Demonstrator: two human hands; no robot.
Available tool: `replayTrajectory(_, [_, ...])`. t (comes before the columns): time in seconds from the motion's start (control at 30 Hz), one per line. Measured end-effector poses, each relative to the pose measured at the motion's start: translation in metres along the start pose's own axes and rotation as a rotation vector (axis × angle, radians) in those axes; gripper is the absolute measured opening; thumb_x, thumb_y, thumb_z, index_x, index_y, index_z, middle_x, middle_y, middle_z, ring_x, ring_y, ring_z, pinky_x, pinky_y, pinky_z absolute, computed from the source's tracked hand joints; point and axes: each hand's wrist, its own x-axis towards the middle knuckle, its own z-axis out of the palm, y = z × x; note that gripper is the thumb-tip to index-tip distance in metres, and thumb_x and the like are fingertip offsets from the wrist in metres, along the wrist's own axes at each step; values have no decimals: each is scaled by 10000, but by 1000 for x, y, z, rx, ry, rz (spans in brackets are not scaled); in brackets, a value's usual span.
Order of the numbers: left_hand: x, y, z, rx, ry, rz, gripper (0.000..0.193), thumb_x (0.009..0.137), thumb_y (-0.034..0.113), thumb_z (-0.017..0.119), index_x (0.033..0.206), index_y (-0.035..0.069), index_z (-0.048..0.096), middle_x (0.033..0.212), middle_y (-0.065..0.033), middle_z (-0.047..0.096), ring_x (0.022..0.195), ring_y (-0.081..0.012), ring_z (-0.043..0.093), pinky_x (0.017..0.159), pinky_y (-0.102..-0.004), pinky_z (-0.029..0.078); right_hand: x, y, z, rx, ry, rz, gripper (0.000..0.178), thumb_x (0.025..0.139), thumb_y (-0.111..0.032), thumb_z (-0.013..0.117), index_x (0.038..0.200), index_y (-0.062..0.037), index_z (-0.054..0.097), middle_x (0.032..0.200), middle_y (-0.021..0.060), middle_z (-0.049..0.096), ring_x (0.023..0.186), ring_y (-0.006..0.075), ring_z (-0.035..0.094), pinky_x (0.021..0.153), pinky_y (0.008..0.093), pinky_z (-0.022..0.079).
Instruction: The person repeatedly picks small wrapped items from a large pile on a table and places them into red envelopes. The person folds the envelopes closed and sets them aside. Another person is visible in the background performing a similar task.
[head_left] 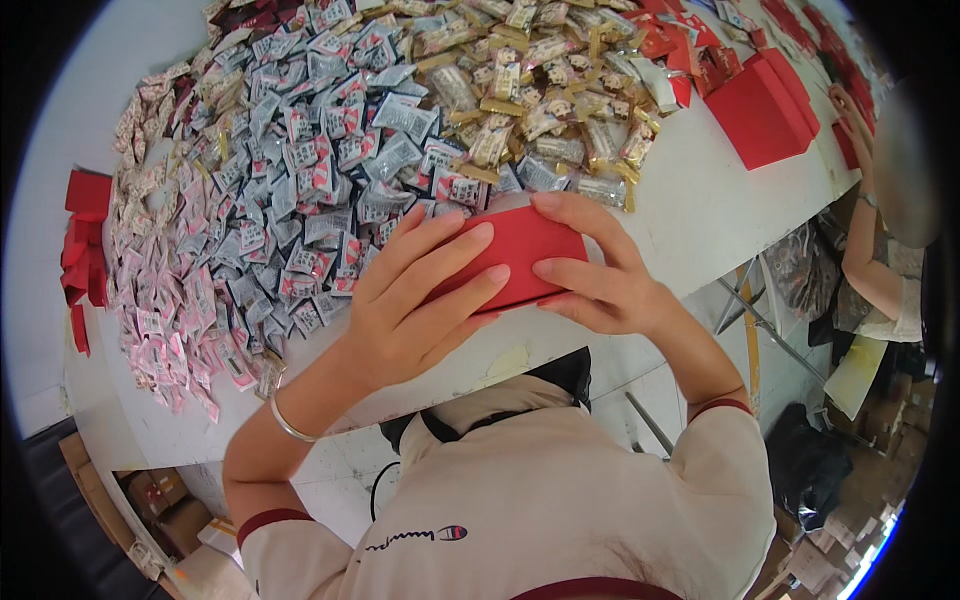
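Note:
Between my two hands is a small red box (535,245), held just over the near edge of the white table. My left hand (415,290) lies across the box's left part, fingers pressed on its top. From the other side my right hand (610,275) grips it, thumb and fingers on its right end. Right beyond the box spreads a big pile of wrapped sweets: blue-grey packets (340,150) in the middle, gold and clear ones (550,95) to the right, small pink ones (165,325) at the left.
A larger red box (765,110) stands at the right of the white table (690,225), near more red packaging. Folded red pieces (85,240) lie at the left edge. At the far right another person's arm (865,235) reaches to the table. Cardboard boxes (165,500) sit below, left.

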Motion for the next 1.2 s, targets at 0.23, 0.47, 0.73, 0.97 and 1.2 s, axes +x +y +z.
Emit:
replayTrajectory(0.23, [-22,9,-25,-2,384,-103,542,826,451,511,1253,163,339,1229,-215,408,1138,-468,364,948,-582,295,-31,-26,-71,-496,388,162,385,739,-260,675,979,28,586,1150,239,469,1055,368,489,872,437,411])
replayTrajectory(0.47, [-25,26,-60,-155,307,-82,239,839,326,548,878,91,563,1007,-125,566,975,-323,522,922,-544,353,-59,43,-138,-1100,568,406,436,690,-33,690,1100,-58,545,1229,156,446,1112,290,451,923,372,375])
replayTrajectory(0.73, [8,75,-157,-863,500,64,295,890,280,489,803,26,613,862,-149,595,804,-266,540,719,-382,448,-29,43,-137,-1442,468,165,422,783,-169,658,1173,-77,528,1239,171,442,1123,329,449,887,430,404])
replayTrajectory(0.97, [-31,68,-186,-821,594,276,645,738,566,449,982,-12,598,1000,-168,579,959,-321,521,892,-388,364,50,-20,47,-627,88,-90,340,855,-122,505,1186,-61,460,1278,245,338,1158,415,390,936,527,319])
replayTrajectory(1.2, [-96,-13,-231,-457,778,-268,170,877,91,419,808,15,554,819,-97,586,794,-219,536,744,-356,421,47,-35,152,-172,-337,-332,211,692,-73,539,890,-60,610,1066,199,512,1022,373,486,891,504,375])
